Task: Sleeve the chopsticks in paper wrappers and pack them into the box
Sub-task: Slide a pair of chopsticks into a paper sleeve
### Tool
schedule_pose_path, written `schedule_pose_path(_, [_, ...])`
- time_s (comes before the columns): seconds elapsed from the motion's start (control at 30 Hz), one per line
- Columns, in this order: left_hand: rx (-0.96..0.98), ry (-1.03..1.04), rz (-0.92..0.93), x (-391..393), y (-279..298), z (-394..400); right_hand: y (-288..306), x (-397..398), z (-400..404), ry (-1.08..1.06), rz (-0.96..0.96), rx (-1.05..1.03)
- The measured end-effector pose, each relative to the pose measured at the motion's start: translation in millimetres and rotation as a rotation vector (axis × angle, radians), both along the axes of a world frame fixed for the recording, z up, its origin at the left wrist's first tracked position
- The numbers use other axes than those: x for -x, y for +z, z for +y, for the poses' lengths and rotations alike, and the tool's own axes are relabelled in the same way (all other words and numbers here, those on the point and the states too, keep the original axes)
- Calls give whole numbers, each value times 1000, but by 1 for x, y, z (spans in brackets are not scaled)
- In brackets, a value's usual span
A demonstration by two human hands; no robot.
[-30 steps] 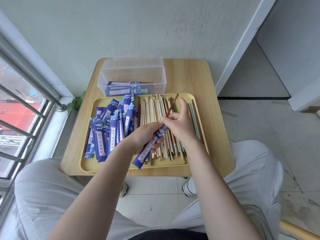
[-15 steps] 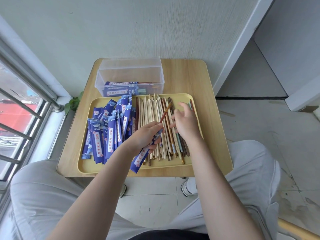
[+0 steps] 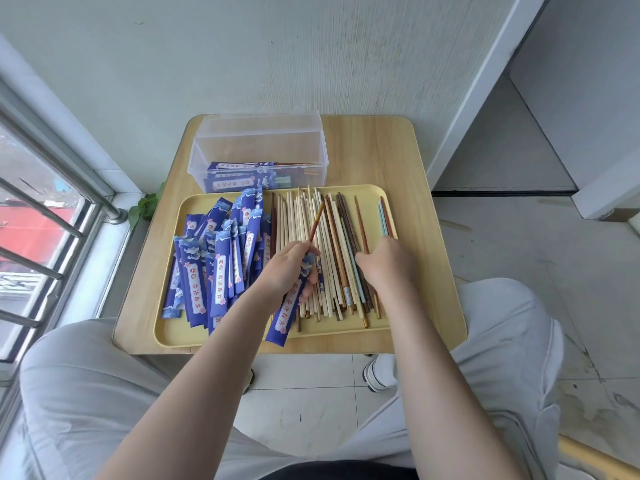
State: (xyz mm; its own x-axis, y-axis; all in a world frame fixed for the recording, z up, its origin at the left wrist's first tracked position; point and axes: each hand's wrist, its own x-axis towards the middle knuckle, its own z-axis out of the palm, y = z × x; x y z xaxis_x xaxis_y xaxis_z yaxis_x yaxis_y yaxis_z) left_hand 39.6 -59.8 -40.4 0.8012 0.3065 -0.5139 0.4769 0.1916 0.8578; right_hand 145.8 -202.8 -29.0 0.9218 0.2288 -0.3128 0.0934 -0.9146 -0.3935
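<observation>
Head view: chopsticks on tray (image 3: 173, 336)
Left hand (image 3: 284, 271): gripping blue wrapper (image 3: 287, 313) with reddish chopstick (image 3: 316, 223) inside
Right hand (image 3: 388, 263): fingers curled onto loose chopsticks (image 3: 329, 244), pinching a brown one

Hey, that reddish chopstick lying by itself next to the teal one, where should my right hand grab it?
Pinch the reddish chopstick at its free far half, from above with the right hand. It lies flat, pointing away, with bare tray on both sides, so fingertips fit either side.

Looks like a home balcony or enclosed porch: small wooden table (image 3: 377, 157) pushed against a white textured wall (image 3: 277, 53), barred window (image 3: 38, 209) at left with a potted leaf (image 3: 145, 207) on the sill, tiled floor (image 3: 519, 244), doorway recess at right.
</observation>
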Motion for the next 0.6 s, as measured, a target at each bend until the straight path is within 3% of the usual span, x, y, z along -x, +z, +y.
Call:
schedule_pose_path(0.17, [67,28,-28,2,0,4,18,-5,0,-31,98,-641])
schedule_pose_path(0.33, [131,82,-13,5,1,6,32,0,5,-56,624,-1292])
schedule_pose_path(0.4, [116,73,-16,6,1,9,35,0,4,-42,725,-1462])
schedule_pose_path(0.47, [89,73,-28,9,2,12,39,-1,5,-64,708,-1549])
schedule_pose_path(0.6, [40,74,-42,12,5,14,41,-9,2,-201,468,-1609])
